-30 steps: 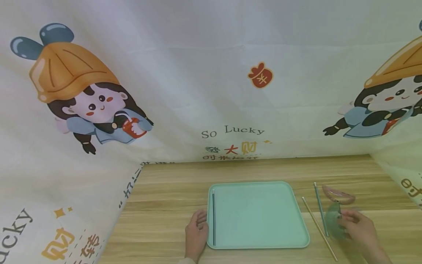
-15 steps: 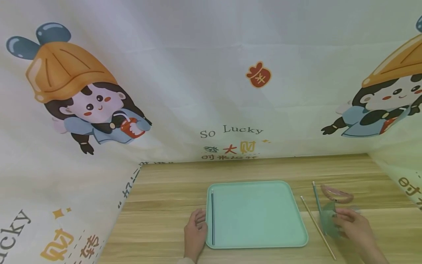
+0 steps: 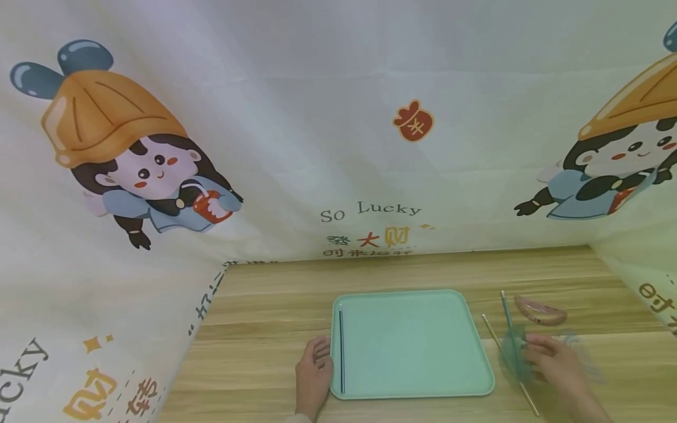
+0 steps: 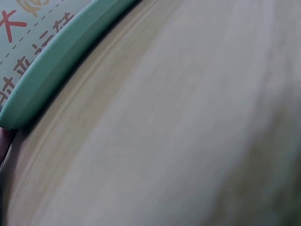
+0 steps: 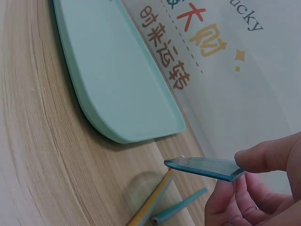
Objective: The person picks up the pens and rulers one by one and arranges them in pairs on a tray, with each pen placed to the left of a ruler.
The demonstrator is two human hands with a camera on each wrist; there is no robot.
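One left hand [image 3: 314,373] rests loosely curled at the left side of the mint-green rectangular tray [image 3: 412,346], while the right hand [image 3: 552,359] pinches a flat translucent green plastic piece [image 5: 207,167] right of this tray.

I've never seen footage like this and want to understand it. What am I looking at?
There's no machine, just a person at work. The wide pictures come from a camera on the person's head, looking forward and down; the two smaller ones come from a camera on each wrist. On the wood-grain table lies a mint-green tray with a dark pencil along its left side. Right of the tray are a yellow pencil, a teal pencil and a pink protractor. The left hand rests by the tray's left edge. The right hand pinches a thin, see-through blue-green plate, perhaps another protractor.
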